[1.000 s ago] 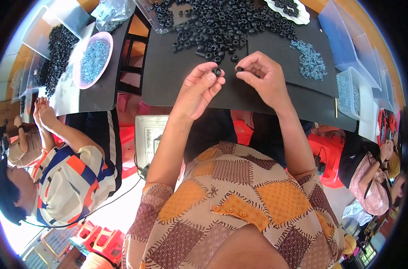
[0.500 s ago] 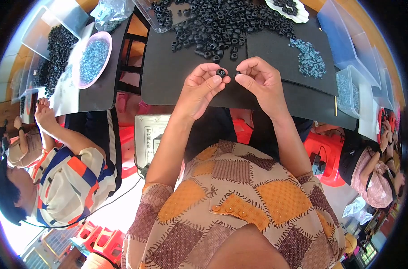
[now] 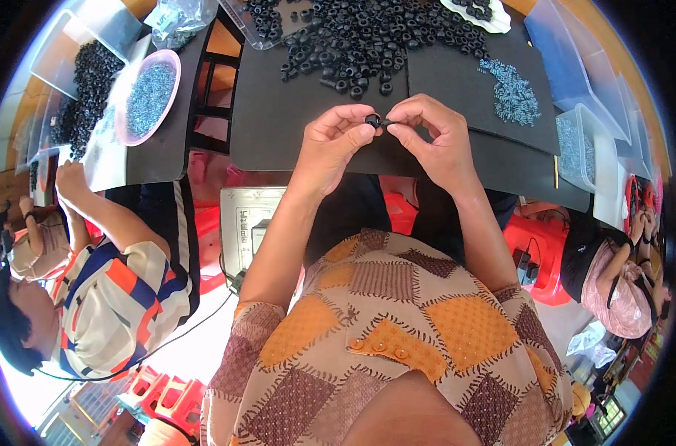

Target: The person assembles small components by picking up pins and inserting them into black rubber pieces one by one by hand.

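Between thumb and fingertips, my left hand (image 3: 333, 143) pinches a small round black plastic part (image 3: 372, 120) with an opening in it. My right hand (image 3: 436, 141) is closed in a pinch on a small dark piece (image 3: 386, 125), mostly covered by the fingertips. The two pieces meet, or very nearly do, above the black table (image 3: 278, 149). Just beyond my fingers spreads a loose heap of similar black plastic parts (image 3: 353, 56). To its right lies a small pile of clear bluish pieces (image 3: 514, 97) on a dark board.
A white dish (image 3: 494, 24) of black parts stands at the far right. Clear plastic bins (image 3: 576, 149) line the right side. On the left table sit a pink-rimmed bowl (image 3: 176, 82) of bluish pieces and more black parts (image 3: 92, 82). A co-worker (image 3: 122, 297) sits at left.
My right hand's dark piece has come up to the round black part in my left hand, closing the gap between them. The left co-worker's hand has shifted.
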{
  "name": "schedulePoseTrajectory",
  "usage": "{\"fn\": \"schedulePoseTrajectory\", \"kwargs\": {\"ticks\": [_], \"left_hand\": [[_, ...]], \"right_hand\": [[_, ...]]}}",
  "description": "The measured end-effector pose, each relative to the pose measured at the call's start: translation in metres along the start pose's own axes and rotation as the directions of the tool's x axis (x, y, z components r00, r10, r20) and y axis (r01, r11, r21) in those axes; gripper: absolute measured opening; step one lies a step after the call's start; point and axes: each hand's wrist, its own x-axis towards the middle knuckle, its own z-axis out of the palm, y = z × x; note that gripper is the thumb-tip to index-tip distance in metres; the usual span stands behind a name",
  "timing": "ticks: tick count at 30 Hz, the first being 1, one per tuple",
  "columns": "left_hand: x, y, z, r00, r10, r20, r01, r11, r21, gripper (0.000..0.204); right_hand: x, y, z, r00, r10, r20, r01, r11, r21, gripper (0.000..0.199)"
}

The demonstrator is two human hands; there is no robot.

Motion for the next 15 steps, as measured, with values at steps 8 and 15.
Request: {"fn": "schedulePoseTrajectory", "kwargs": {"ticks": [8,15], "left_hand": [[-0.0008,-0.0040,0.0024,0.998,0.063,-0.013,-0.062,0.995,0.084,0.027],[-0.0027,-0.0002,0.0051,0.999,0.035,-0.028,-0.031,0.990,0.141,0.027]], "right_hand": [[-0.0018,-0.0034,0.0029,0.997,-0.070,-0.017,0.068,0.995,-0.074,0.016],[-0.0002,-0.0023,0.0020,0.978,-0.207,-0.029,0.201,0.971,-0.129,0.013]]}}
